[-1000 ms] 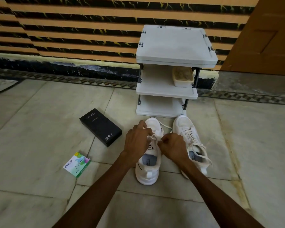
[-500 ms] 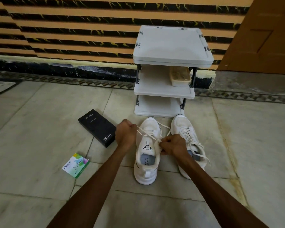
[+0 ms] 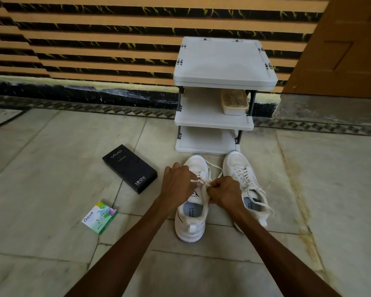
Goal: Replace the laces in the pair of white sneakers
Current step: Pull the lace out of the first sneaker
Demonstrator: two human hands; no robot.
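While pinched between left hand point(image 3: 177, 183) and right hand point(image 3: 225, 192) fingers point(image 3: 215, 185), off-white lace point(image 3: 217, 168) slack across white sneaker point(image 3: 190, 224); second sneaker point(image 3: 239, 166) laced.

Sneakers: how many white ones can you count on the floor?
2. One sneaker sits before the shelf rack, its lace held by the left hand and right hand. The other sneaker stands just right of it. None appears hidden.
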